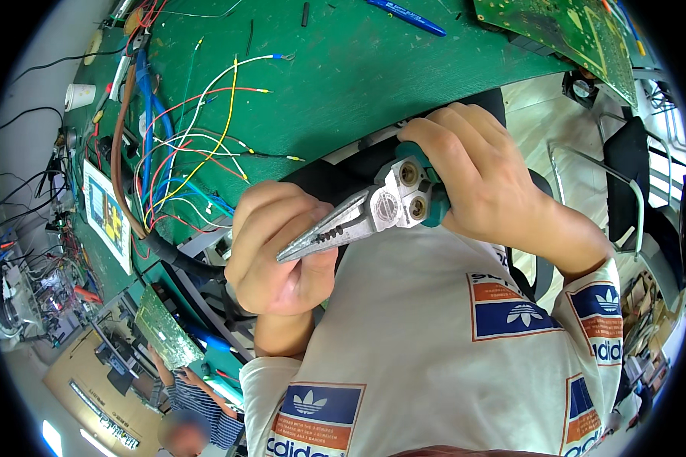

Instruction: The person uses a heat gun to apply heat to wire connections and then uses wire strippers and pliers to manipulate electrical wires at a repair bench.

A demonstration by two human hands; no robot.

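Note:
My right hand (484, 164) is wrapped round the green handles of a pair of long-nose pliers (385, 206). Their grey toothed jaws point left and down, across the front of my left hand (282, 247). That hand is closed, its fingers curled and the thumb below the jaws; what lies inside it, if anything, is hidden. A thick black-sleeved cable (181, 260) runs up to the outer side of my left hand, where its end goes out of sight. Beyond the hands, several thin wires (225, 133) in red, yellow, white and blue fan out over the green table (343, 84).
A blue marker pen (405, 17) and a green circuit board (560, 34) lie at the far side. A brown cable (117, 145) and a printed sheet (107, 213) are at the left. Another person (202, 407) is at lower left. A chair (629, 171) stands right.

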